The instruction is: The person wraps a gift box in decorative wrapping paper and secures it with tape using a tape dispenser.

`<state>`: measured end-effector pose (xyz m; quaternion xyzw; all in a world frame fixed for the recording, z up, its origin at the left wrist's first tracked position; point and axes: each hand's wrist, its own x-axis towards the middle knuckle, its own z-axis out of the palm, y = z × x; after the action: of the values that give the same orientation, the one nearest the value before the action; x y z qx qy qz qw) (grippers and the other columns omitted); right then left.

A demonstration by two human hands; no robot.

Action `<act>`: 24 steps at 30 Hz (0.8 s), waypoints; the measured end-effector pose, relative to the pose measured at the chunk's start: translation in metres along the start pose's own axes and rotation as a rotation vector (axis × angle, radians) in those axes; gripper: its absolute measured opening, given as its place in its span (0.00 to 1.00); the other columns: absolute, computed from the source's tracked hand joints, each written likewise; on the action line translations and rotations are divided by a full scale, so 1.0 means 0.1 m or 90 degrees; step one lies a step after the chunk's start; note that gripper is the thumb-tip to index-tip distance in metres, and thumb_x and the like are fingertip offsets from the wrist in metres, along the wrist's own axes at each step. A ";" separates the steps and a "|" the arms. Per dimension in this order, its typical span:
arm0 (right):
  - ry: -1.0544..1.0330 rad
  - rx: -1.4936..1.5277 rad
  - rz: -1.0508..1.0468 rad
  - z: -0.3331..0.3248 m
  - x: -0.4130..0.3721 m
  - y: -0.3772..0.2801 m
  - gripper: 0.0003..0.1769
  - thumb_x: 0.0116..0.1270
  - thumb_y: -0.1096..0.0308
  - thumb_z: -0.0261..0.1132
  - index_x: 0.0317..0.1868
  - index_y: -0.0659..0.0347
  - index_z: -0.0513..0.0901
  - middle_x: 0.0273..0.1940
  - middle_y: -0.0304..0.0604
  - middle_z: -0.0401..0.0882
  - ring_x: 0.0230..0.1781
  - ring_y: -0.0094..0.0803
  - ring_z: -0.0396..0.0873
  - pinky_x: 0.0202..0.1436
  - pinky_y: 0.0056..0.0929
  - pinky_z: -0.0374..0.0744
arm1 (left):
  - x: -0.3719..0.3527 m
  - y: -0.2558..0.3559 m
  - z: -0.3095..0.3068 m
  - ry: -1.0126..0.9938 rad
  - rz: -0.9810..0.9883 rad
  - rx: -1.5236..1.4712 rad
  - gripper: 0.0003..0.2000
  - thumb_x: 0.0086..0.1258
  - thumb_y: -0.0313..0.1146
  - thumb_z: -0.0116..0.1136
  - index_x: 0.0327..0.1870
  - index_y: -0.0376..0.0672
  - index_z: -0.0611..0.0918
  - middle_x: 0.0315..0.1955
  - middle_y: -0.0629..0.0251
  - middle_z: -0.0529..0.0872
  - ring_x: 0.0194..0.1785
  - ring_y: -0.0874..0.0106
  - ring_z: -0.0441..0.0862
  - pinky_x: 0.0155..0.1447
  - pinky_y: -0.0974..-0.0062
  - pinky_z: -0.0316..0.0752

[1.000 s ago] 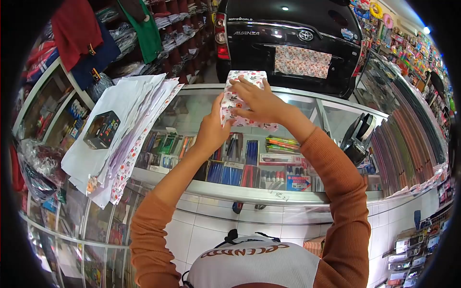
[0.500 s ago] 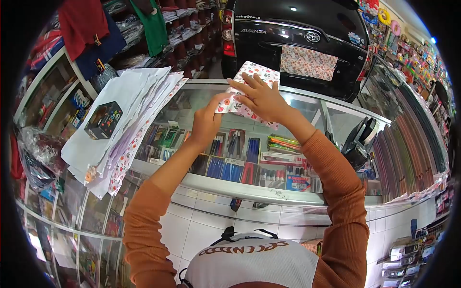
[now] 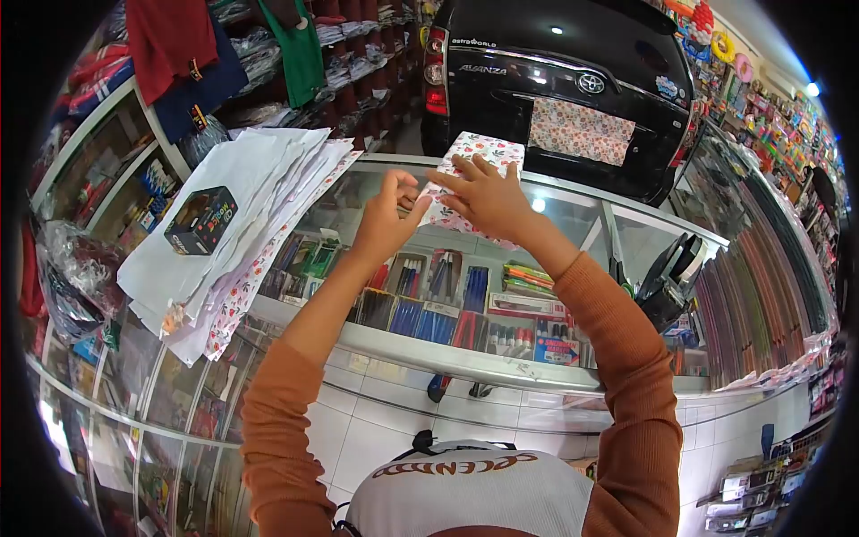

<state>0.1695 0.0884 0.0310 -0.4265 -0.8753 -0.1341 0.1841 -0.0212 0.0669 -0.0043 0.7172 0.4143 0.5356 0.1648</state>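
Observation:
A small parcel in white floral wrapping paper (image 3: 474, 148) lies on the glass counter top (image 3: 573, 201). My right hand (image 3: 488, 192) lies flat on the parcel and presses it down. My left hand (image 3: 385, 219) pinches the parcel's left edge, fingers bent around a fold of the paper. Both arms wear orange sleeves.
A thick stack of wrapping paper sheets (image 3: 237, 224) lies on the counter's left, with a small black box (image 3: 200, 220) on top. A black tape dispenser (image 3: 671, 273) stands at the right. Pens and stationery fill the case under the glass. A black car (image 3: 564, 80) stands behind the counter.
The parcel has been turned from upright to lying flatter on the glass. My left hand moved up from the parcel's side to its left edge fold.

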 end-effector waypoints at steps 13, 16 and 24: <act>-0.005 -0.009 -0.011 0.05 0.15 -0.02 0.23 0.64 0.47 0.60 0.59 0.38 0.74 0.57 0.48 0.71 0.62 0.54 0.67 0.56 0.77 0.62 | 0.01 -0.01 0.06 -0.034 0.022 0.104 0.24 0.66 0.27 0.61 0.61 0.40 0.66 0.22 0.66 0.73 0.24 0.77 0.73 0.31 0.77 0.68; 0.015 -0.013 -0.014 0.01 0.20 -0.06 0.23 0.63 0.47 0.62 0.57 0.41 0.75 0.53 0.50 0.69 0.60 0.59 0.67 0.56 0.74 0.63 | 0.01 0.02 0.06 -0.041 0.007 0.127 0.25 0.65 0.28 0.61 0.61 0.42 0.65 0.22 0.58 0.74 0.25 0.62 0.75 0.33 0.65 0.70; -0.003 0.003 -0.029 0.08 0.22 0.01 0.27 0.61 0.42 0.63 0.58 0.40 0.74 0.60 0.54 0.67 0.63 0.61 0.65 0.56 0.77 0.63 | 0.04 -0.02 -0.07 -0.097 0.033 0.180 0.17 0.61 0.30 0.66 0.51 0.40 0.77 0.24 0.63 0.76 0.25 0.71 0.74 0.31 0.73 0.69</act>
<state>0.1567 0.1071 0.0337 -0.4066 -0.8854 -0.1353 0.1799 -0.0277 0.0697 -0.0009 0.7821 0.4535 0.4200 0.0795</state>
